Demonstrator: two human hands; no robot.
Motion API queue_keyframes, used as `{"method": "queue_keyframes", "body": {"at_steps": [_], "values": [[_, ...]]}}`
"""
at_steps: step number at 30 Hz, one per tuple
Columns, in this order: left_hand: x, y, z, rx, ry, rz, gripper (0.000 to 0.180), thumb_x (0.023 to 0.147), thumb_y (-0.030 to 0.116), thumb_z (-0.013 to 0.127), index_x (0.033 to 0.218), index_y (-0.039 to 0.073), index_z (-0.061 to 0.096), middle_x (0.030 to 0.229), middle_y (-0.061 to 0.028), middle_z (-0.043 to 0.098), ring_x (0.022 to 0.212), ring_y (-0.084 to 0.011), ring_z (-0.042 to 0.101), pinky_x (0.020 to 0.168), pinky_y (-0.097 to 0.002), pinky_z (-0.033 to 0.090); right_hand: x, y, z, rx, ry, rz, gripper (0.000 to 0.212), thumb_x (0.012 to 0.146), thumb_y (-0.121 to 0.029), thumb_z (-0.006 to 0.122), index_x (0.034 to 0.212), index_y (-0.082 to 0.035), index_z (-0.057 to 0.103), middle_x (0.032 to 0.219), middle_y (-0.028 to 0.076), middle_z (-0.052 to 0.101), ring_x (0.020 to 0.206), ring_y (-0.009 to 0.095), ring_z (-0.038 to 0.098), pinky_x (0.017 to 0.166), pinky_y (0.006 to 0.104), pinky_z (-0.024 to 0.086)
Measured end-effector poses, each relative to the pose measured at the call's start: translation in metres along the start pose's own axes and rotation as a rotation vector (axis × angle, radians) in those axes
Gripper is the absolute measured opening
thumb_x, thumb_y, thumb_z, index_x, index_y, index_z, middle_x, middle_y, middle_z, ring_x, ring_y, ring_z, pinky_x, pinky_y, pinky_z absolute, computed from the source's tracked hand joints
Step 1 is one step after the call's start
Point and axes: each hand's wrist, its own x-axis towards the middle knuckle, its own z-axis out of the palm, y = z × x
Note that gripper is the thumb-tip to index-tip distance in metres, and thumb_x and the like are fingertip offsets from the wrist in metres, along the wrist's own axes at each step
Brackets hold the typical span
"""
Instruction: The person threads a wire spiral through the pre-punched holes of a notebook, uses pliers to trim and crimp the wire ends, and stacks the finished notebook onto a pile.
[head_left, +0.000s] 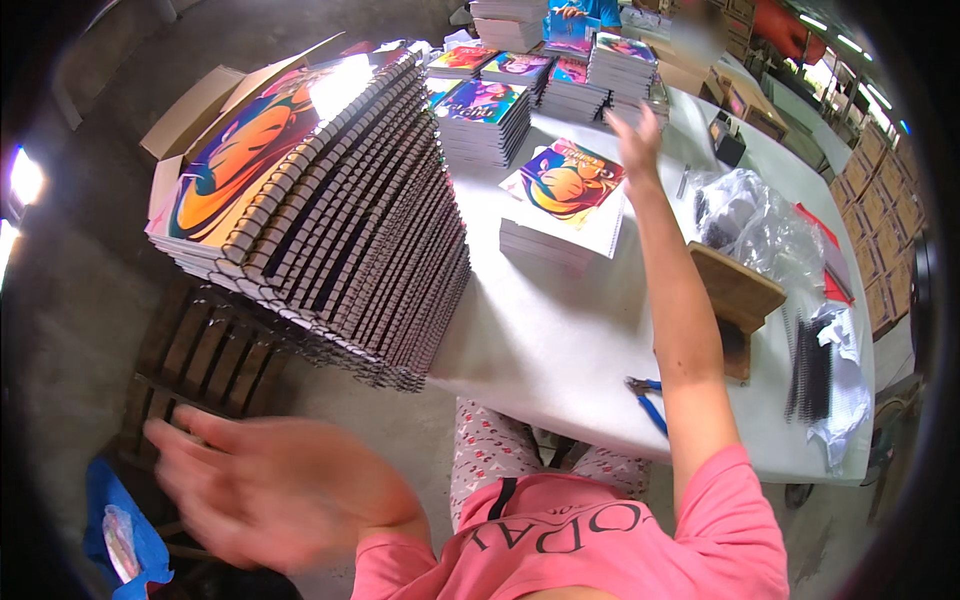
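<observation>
My right hand [637, 145] reaches across the white table [540, 330], fingers apart and holding nothing. It hovers by the far right corner of a short paper stack [545, 245] topped with a colourful illustrated cover [570, 182]; whether it touches is unclear. At lower left, my left hand [285, 490] is blurred by motion, its fingers stretched out with nothing visible in them. Beyond that hand rises a tall stack of spiral-bound notebooks [370, 220], wire spines facing me, with a bright illustrated cover [250, 140] on top.
Blue-handled pliers [650, 408] lie near the front edge. To their right are a wooden stand [738, 290], clear plastic [755, 220] and black binding wires [808, 370]. Several book stacks [485, 120] fill the far side, where another person's hand [572, 12] shows.
</observation>
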Motion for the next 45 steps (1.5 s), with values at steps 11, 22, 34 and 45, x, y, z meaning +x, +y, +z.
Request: {"method": "queue_keyframes", "body": {"at_steps": [11,22,34,45], "values": [[-0.243,-0.184,0.132,0.945,-1.286,-0.16,0.091,0.081,0.062,0.05,0.138,-0.005,0.026,0.138,-0.0195,0.037,0.131,-0.032,0.031,0.098,-0.0532,0.033,-0.091,0.066,-0.032,0.073,-0.383,0.648,0.072,0.078,-0.035,0.069,0.13,0.0,0.035,0.107,0.013,0.06,0.097,0.021,0.058,0.084,0.0322,0.045],[-0.253,-0.208,0.099,0.635,-1.713,-0.568,0.051,0.077,0.053,0.062,0.091,0.004,0.063,0.136,-0.0171,0.043,0.125,-0.0312,0.041,0.091,-0.0588,0.037,-0.073,0.08,-0.056,0.437,-0.285,0.81,0.024,0.079,-0.006,0.065,0.096,0.003,0.051,0.088,0.013,0.062,0.074,0.021,0.064,0.068,0.0386,0.055],[-0.242,-0.152,0.136,0.523,-1.763,-0.813,0.061,0.076,0.061,0.058,0.113,0.013,0.063,0.115,-0.0159,0.06,0.121,-0.0323,0.047,0.092,-0.0763,0.01,-0.087,0.051,-0.065,0.321,-0.103,0.401,0.022,0.075,0.007,0.064,0.095,0.008,0.055,0.085,0.012,0.063,0.07,0.013,0.06,0.067,0.0258,0.051],[-0.201,-0.153,0.124,0.176,-1.358,-1.272,0.048,0.095,0.045,0.041,0.12,0.006,0.057,0.11,-0.0142,0.062,0.097,-0.0238,0.061,0.088,-0.0366,0.045,-0.064,0.054,-0.088,0.809,-0.289,0.45,0.024,0.085,0.002,0.059,0.106,-0.004,0.049,0.098,0.006,0.061,0.086,0.014,0.059,0.076,0.0287,0.049]]}}
